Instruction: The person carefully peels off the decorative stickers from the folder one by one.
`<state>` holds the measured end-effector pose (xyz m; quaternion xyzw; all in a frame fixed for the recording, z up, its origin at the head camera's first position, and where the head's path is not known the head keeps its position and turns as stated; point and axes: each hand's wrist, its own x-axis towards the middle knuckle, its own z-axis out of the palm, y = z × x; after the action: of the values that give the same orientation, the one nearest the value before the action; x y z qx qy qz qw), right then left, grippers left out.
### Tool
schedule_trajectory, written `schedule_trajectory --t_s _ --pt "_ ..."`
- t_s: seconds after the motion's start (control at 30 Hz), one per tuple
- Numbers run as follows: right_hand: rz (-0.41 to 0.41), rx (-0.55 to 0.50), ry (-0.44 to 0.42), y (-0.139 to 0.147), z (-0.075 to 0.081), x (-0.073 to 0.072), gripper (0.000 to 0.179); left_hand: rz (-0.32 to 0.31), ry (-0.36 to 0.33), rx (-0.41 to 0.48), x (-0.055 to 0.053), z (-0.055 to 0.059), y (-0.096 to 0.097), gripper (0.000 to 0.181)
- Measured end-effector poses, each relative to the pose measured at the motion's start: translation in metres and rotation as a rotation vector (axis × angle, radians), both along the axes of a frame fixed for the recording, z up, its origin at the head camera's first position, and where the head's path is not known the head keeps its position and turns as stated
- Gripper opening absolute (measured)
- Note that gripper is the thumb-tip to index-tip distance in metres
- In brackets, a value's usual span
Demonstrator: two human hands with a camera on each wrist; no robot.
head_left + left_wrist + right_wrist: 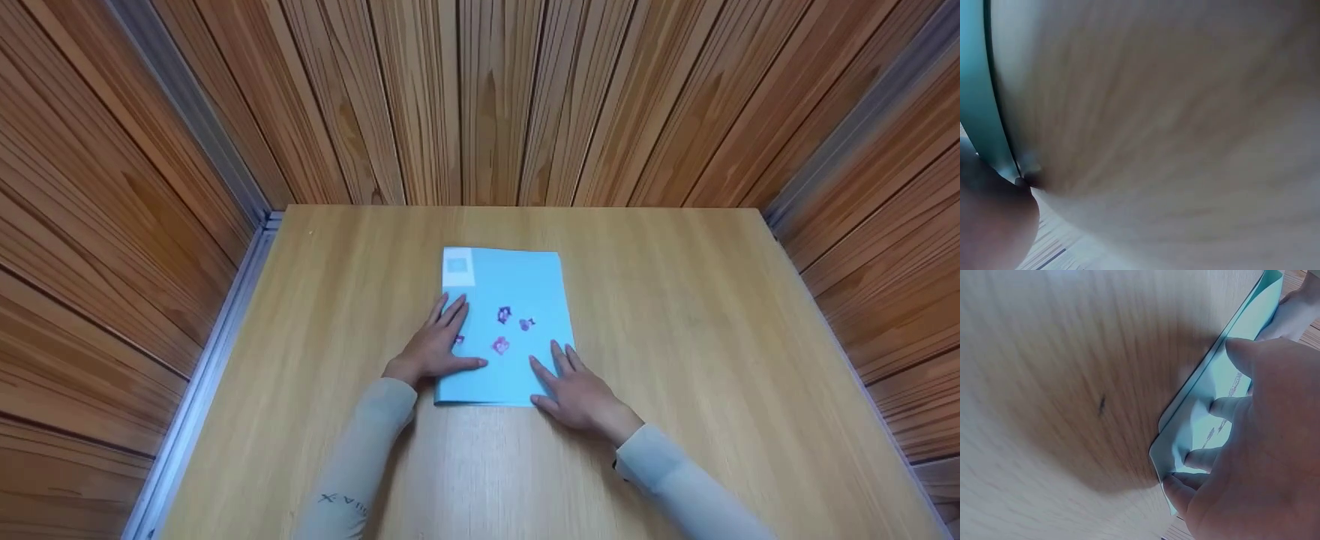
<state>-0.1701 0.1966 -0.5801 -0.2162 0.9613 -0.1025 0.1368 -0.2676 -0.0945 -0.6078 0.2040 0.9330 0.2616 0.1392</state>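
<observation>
A light blue folder lies on the table with a white label at its far left corner and several small purple-pink stickers on its face. My left hand rests across its left edge, fingers spread and thumb pointing right, partly covering one sticker. At the near right corner, my right hand presses on the cover with straight fingertips. In the right wrist view, the folder's layers stand slightly apart along the near edge. The left wrist view catches only a strip of the folder and a blurred part of the hand.
The wooden table extends around the folder on all sides. Wood-plank walls stand behind it and at both sides. A metal rail runs along the left edge. A small dark mark shows on the tabletop.
</observation>
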Motion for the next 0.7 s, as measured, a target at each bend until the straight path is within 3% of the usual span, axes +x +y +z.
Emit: schedule_trajectory --t_s 0.3,0.7 --pt "0.000 0.008 -0.007 0.001 0.005 -0.001 0.067 -0.035 -0.019 -0.013 -0.007 0.007 -0.007 0.120" --pt "0.009 -0.053 -0.025 0.008 0.002 0.003 0.069 -0.023 -0.058 -0.078 -0.017 0.010 -0.010 0.129"
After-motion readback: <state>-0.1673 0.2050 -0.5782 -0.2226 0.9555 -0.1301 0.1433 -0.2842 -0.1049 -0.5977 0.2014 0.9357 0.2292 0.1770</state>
